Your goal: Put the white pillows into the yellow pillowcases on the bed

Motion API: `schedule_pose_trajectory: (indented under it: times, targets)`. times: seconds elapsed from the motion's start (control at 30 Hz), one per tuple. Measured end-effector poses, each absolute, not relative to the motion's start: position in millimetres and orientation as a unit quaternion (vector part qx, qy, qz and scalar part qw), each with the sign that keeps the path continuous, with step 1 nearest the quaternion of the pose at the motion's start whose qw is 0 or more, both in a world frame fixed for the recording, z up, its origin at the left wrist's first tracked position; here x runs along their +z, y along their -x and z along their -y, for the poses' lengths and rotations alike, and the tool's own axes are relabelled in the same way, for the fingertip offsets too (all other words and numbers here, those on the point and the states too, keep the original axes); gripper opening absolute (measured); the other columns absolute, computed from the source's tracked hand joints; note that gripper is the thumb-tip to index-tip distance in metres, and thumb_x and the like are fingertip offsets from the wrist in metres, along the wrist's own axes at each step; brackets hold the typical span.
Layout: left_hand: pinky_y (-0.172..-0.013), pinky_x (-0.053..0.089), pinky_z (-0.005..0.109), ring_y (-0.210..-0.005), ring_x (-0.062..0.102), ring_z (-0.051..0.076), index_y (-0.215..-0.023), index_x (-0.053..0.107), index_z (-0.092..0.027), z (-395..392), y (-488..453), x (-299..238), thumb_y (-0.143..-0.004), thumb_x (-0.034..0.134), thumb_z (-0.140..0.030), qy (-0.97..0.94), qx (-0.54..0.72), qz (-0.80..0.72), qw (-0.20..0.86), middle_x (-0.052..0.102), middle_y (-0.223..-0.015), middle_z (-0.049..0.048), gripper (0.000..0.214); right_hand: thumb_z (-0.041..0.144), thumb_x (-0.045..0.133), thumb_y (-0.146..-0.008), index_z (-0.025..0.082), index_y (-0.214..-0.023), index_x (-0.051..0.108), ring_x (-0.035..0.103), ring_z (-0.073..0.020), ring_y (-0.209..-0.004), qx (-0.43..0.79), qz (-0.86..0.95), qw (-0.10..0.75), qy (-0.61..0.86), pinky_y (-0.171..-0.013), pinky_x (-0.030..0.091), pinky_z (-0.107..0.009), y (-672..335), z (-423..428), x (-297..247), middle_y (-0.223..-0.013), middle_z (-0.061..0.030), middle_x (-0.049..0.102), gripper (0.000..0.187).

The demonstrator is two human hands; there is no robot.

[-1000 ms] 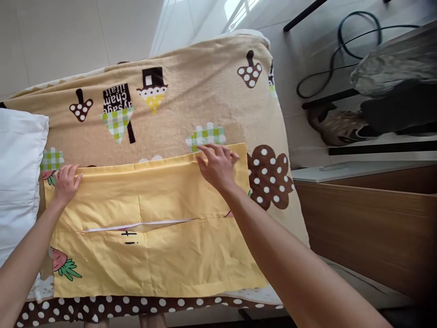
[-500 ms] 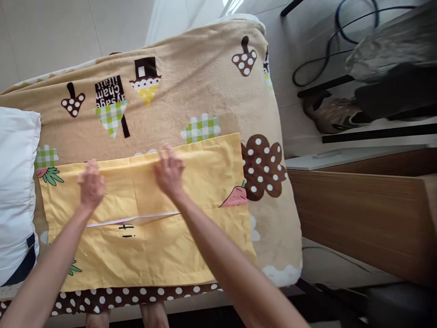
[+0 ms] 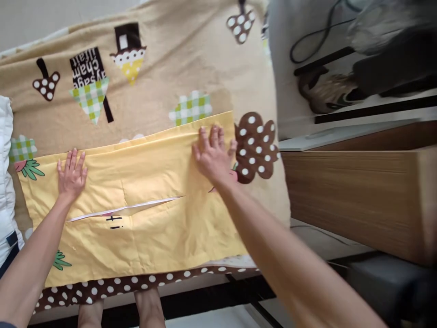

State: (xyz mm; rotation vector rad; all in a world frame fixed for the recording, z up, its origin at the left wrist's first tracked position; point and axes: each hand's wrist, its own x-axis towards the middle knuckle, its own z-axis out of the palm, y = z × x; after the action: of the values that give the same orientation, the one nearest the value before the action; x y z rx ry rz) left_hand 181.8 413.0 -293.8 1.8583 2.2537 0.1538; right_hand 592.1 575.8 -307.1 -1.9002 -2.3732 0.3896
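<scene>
A yellow pillowcase [image 3: 153,246] with printed carrots lies flat on a beige patterned blanket [image 3: 153,105]. A long slit with a white edge [image 3: 99,214] runs along its middle and gapes slightly. My left hand [image 3: 71,175] rests open on the upper left part of the cloth, fingers spread toward the far edge. Near the upper right corner, my right hand [image 3: 215,152] lies flat with its fingers apart, partly covering a pink carrot print [image 3: 233,175]. Neither hand grasps anything.
A white pillow [image 3: 5,168] lies at the left edge of the view. To the right stand a wooden drawer front [image 3: 348,196] and a rack with a shoe [image 3: 327,93]. A dark cable [image 3: 312,50] lies at the upper right. Bare legs show below.
Both hands have come down flat on the cloth and spread apart, the right one moving well to the right. The camera view has shifted, so the bed appears further left and higher.
</scene>
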Motion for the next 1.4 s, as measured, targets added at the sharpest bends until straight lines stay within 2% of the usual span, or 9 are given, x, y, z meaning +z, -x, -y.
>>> schedule_pose_trajectory:
  times: [0.17, 0.27, 0.53, 0.63, 0.8, 1.07, 1.2, 1.3, 1.4]
  targets:
    - [-0.119, 0.007, 0.047, -0.145, 0.023, 0.022, -0.153, 0.016, -0.018, -375, -269, -280, -0.096, 0.032, -0.029, -0.64, 0.068, -0.758, 0.106, 0.028, -0.154, 0.0142, 0.06, 0.03, 0.022, -0.1, 0.02, -0.154, 0.01, 0.028, -0.0221, -0.142, 0.205, 0.865, 0.054, 0.455, -0.113, 0.023, -0.045, -494, -470, -290, -0.154, -0.0076, 0.031, 0.056]
    - [-0.12, 0.006, 0.045, -0.143, 0.029, 0.022, -0.151, 0.026, -0.025, -344, -281, -288, -0.095, 0.037, -0.031, -0.702, 0.022, -0.695, 0.153, 0.033, -0.153, 0.0105, 0.057, 0.031, 0.029, -0.1, 0.025, -0.15, 0.026, 0.029, -0.0169, -0.142, 0.245, 0.908, 0.06, 0.336, -0.115, 0.02, -0.04, -468, -430, -303, -0.153, -0.0038, 0.033, 0.051]
    - [-0.117, 0.011, 0.054, -0.145, 0.022, 0.027, -0.15, 0.028, -0.018, -313, -165, -257, -0.097, 0.03, -0.039, -0.486, -0.025, -0.872, 0.053, 0.023, -0.157, 0.0151, 0.057, 0.034, 0.03, -0.101, 0.019, -0.148, 0.032, 0.034, -0.024, -0.139, 0.106, 0.761, 0.085, 0.635, -0.111, 0.017, -0.048, -628, -482, -326, -0.152, -0.0119, 0.034, 0.05]
    - [-0.117, 0.012, 0.053, -0.145, 0.023, 0.028, -0.15, 0.026, -0.014, -276, -175, -236, -0.097, 0.031, -0.038, -0.501, -0.005, -0.864, 0.055, 0.025, -0.156, 0.017, 0.059, 0.034, 0.031, -0.1, 0.015, -0.149, 0.03, 0.037, -0.0259, -0.137, 0.086, 0.767, 0.101, 0.628, -0.108, 0.021, -0.046, -651, -448, -303, -0.15, -0.0165, 0.037, 0.053]
    - [-0.113, 0.022, 0.061, -0.14, 0.032, 0.031, -0.151, 0.018, -0.037, -154, -239, -246, -0.093, 0.039, -0.038, -0.556, -0.013, -0.812, 0.177, 0.028, -0.156, 0.0053, 0.061, 0.032, 0.032, -0.1, 0.026, -0.152, 0.021, 0.039, -0.02, -0.136, 0.156, 0.85, 0.041, 0.501, -0.109, 0.022, -0.04, -628, -320, -292, -0.149, -0.0082, 0.04, 0.054]
    - [-0.1, 0.032, 0.071, -0.137, 0.033, 0.039, -0.146, 0.008, -0.054, 22, -228, -244, -0.087, 0.042, -0.047, -0.395, 0.0, -0.911, 0.117, 0.017, -0.158, -0.0055, 0.069, 0.031, 0.032, -0.096, 0.019, -0.15, 0.028, 0.053, -0.0278, -0.123, 0.07, 0.799, -0.021, 0.597, -0.097, 0.033, -0.045, -743, -232, -301, -0.139, -0.0137, 0.053, 0.056]
    - [-0.11, 0.032, 0.057, -0.141, 0.031, 0.029, -0.145, 0.007, -0.057, -24, -223, -230, -0.088, 0.041, -0.036, -0.398, 0.081, -0.908, 0.099, 0.018, -0.158, -0.0152, 0.07, 0.03, 0.039, -0.094, 0.018, -0.125, 0.058, 0.057, -0.0283, -0.114, 0.064, 0.795, 0.033, 0.603, -0.092, 0.035, -0.043, -707, -263, -278, -0.126, -0.0159, 0.062, 0.038]
    - [-0.11, 0.035, 0.05, -0.136, 0.041, 0.024, -0.149, 0.013, -0.046, -113, -247, -230, -0.09, 0.035, -0.02, -0.522, 0.112, -0.826, 0.18, 0.043, -0.148, -0.0026, 0.069, 0.018, 0.039, -0.093, 0.02, -0.106, 0.064, 0.058, -0.0223, -0.105, 0.15, 0.836, 0.117, 0.514, -0.092, 0.036, -0.036, -618, -297, -266, -0.107, -0.011, 0.068, 0.028]
    - [-0.11, 0.031, 0.048, -0.135, 0.039, 0.024, -0.148, 0.029, -0.028, -207, -287, -236, -0.087, 0.033, -0.01, -0.63, 0.065, -0.729, 0.258, 0.047, -0.143, 0.0071, 0.063, 0.013, 0.04, -0.09, 0.02, -0.112, 0.059, 0.053, -0.0218, -0.109, 0.275, 0.848, 0.101, 0.441, -0.095, 0.032, -0.037, -524, -323, -262, -0.113, -0.0099, 0.064, 0.03]
